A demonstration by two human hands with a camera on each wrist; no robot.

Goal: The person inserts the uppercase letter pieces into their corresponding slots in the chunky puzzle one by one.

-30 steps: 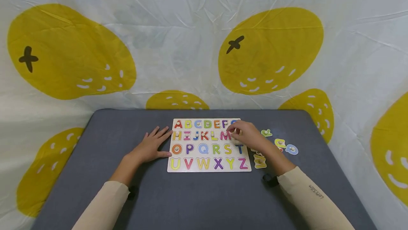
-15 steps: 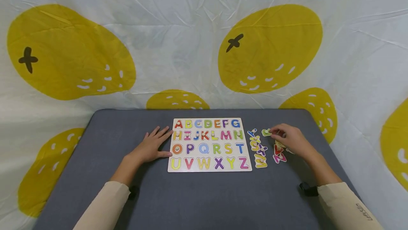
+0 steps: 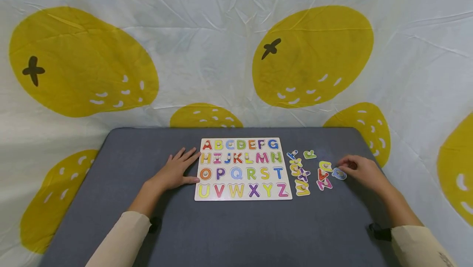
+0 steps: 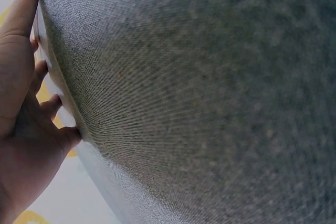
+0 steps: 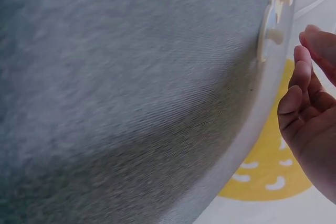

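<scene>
A white wooden alphabet puzzle board (image 3: 244, 181) lies on the table, with wooden knobs on many letters of its upper rows. My left hand (image 3: 176, 171) rests flat with spread fingers, its index finger and thumb touching the board's left edge. My right hand (image 3: 362, 172) hovers at the blue letter Q piece (image 3: 339, 173), fingers bent, thumb and index finger near each other. In the right wrist view, the fingertips (image 5: 310, 35) stand a short way off the Q's knob (image 5: 275, 35), with nothing between them.
Several loose letter pieces lie right of the board: a green R (image 3: 309, 154), a yellow U (image 3: 325, 166), a red V (image 3: 323, 175), a pink Z (image 3: 324, 184), a purple X (image 3: 304, 174) and a yellow W (image 3: 302, 187). A fruit-print cloth (image 3: 207, 65) hangs behind the grey table (image 3: 236, 234).
My right hand has left the board's upper right, passed over the loose letters near the R, and come farther right to the Q. The left hand has stayed put.
</scene>
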